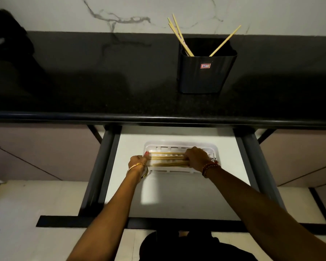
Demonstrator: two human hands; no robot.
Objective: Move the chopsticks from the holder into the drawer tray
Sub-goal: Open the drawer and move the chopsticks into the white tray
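In the lower middle of the frame I see the open drawer with dark grey sides and a white floor, pulled out under the black polished stone counter. On the drawer floor lies the white slotted plastic tray, near the counter edge.

My right hand is over the right part of the tray, and its fingers are closed around a bundle of pale wooden chopsticks. The bundle lies flat and across the tray, from left to right. My left hand is at the left end of the tray; its fingers touch the left tips of the bundle, but I cannot tell if it grips them or only presses against them. On the left wrist is a gold bangle, and on the right wrist a red beaded bracelet.

In the upper right of the frame the black square plastic holder stands upright on the counter. A few remaining chopsticks are inside it, some leaning left and one leaning right. Behind the counter is the white marble wall with grey veins.
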